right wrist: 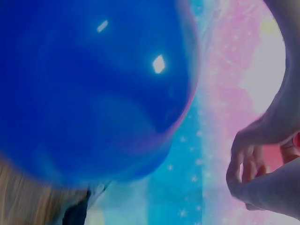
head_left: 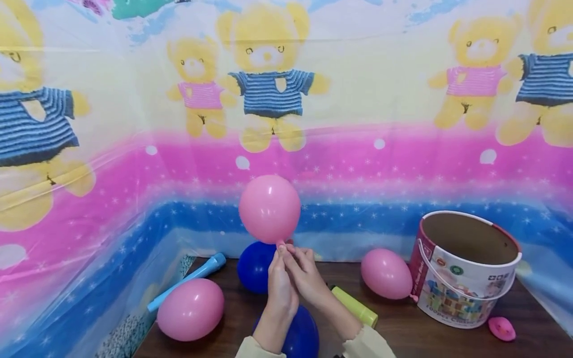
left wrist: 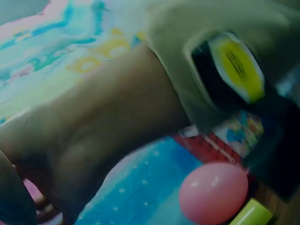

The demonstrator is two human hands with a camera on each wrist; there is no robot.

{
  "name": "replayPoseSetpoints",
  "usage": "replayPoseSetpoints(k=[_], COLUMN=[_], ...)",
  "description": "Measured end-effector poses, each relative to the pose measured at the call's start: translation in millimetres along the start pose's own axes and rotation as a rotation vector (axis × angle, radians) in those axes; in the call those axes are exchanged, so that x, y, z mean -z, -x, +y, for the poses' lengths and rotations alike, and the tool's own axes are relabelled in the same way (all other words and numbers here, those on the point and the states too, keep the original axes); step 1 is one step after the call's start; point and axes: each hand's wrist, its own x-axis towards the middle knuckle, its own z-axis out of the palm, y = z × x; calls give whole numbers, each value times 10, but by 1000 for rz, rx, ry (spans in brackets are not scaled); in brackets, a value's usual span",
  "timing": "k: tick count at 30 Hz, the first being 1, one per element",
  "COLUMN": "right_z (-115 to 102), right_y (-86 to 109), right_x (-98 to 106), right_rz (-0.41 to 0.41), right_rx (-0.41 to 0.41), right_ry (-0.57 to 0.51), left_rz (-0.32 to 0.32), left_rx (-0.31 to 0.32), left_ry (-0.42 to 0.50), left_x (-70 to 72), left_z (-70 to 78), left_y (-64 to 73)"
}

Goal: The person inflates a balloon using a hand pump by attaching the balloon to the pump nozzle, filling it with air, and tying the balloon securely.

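Note:
Both hands meet in the middle of the head view, raised above the table, at the neck of a round inflated pink balloon [head_left: 269, 209]. My left hand [head_left: 282, 286] pinches the neck from the left, while the fingers of my right hand [head_left: 310, 278] pinch there from the right. The overlapping fingers partly hide the neck. Behind the hands rests one blue balloon [head_left: 254, 268]; a second blue balloon [head_left: 305, 335] lies below the forearms, partly covered. A blue balloon [right wrist: 93, 93] fills much of the right wrist view. The left wrist view shows mostly forearm and sleeve.
A pink balloon [head_left: 191, 309] lies at left by a light-blue tube-shaped tool [head_left: 188, 282]. Right of the hands are a yellow-green cylinder [head_left: 357, 307] and another pink balloon [head_left: 386, 273]. It lies beside a handled bucket [head_left: 465, 298], with a small pink item [head_left: 502, 328] in front.

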Motion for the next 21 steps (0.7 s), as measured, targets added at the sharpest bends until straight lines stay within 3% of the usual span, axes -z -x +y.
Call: replayPoseSetpoints(k=[5,8,10,12,14,17,21], right_z=[-58,-64,-42,-10,21,97,342], right_y=[-35,-17,24,103,215,409,485], right_x=[-83,-111,-134,-163,-189,-160,143], right_rz=[-62,-41,-18,0,-2,-26,6], right_rx=[-150,-217,-197,-138,-92,-40,85], right_ry=[-344,-446,-400,-287,-202,-139,-43], left_rz=[1,29,43,51,26,-63,-214], left_rx=[-3,-4,7,32,77,132,179], left_ry=[17,4,1,-2,11,26,-16], left_x=[42,105,173,265,378,540,603], left_z=[53,88,126,189,276,395,422], left_y=[15,10,-36,-123,-235,-364,-318])
